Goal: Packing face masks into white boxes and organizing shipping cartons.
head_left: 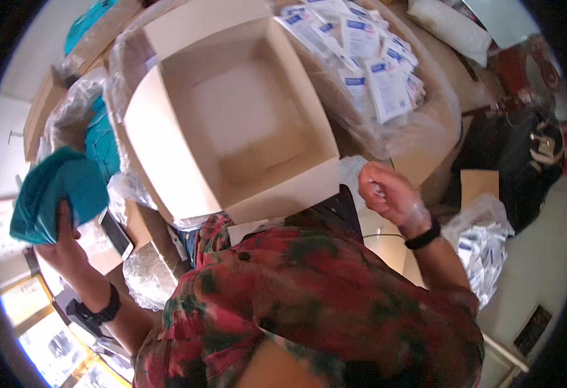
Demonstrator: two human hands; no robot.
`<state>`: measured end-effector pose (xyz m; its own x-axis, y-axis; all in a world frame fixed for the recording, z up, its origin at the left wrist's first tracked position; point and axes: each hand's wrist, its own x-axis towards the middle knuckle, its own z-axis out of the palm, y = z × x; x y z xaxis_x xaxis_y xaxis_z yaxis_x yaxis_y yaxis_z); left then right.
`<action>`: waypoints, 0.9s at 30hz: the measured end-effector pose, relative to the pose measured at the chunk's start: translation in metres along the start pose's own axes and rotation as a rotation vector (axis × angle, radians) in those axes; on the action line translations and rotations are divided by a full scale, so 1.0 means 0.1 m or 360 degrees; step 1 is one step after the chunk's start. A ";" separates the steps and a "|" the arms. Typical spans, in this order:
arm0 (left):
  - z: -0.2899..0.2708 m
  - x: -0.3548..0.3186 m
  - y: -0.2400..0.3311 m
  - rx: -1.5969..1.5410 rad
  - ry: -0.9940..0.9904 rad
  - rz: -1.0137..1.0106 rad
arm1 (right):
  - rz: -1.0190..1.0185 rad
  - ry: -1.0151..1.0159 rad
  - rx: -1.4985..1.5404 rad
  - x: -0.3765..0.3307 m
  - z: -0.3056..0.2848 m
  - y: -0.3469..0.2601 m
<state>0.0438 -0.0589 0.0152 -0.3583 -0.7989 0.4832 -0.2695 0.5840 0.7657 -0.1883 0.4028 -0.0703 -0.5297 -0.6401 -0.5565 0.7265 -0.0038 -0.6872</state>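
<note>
My left hand (64, 242) grips a folded bundle of teal cloth (70, 184) out at the left, thumb across its near side. Its exact kind I cannot make out. More teal cloth (102, 139) lies just beyond, in a plastic-lined box. My right hand (390, 197) is raised near the right front corner of an open cardboard box (199, 129), fingers curled closed. A pale bit shows among those fingers, too small to name. The box stands before me with its flaps folded out, and its bottom shows bare.
Beyond the box at right, a large plastic-lined carton holds a heap of white-and-blue packets (387, 84). A clear bag of similar packets (484, 252) sits low at right. A phone (115, 234) lies near my left wrist. A black bag (503, 161) is farther right.
</note>
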 end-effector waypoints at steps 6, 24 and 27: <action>0.43 -0.45 0.18 -0.0377 -0.0266 -0.0042 | 0.0082 0.0764 0.0794 0.39 -1.47 1.48; 0.90 -0.78 0.57 -0.0488 -0.0675 0.0153 | -0.0185 0.0973 0.0328 0.47 -1.80 1.72; 0.89 -0.80 0.40 -0.0470 -0.0711 -0.0023 | -0.0422 0.0760 -0.0048 0.41 -1.02 1.00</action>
<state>-0.0179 0.0410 -0.0308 -0.7194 -0.6297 0.2933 -0.0371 0.4565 0.8890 -0.1823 0.4548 -0.2094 -0.8380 -0.2002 -0.5076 0.5317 -0.0913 -0.8420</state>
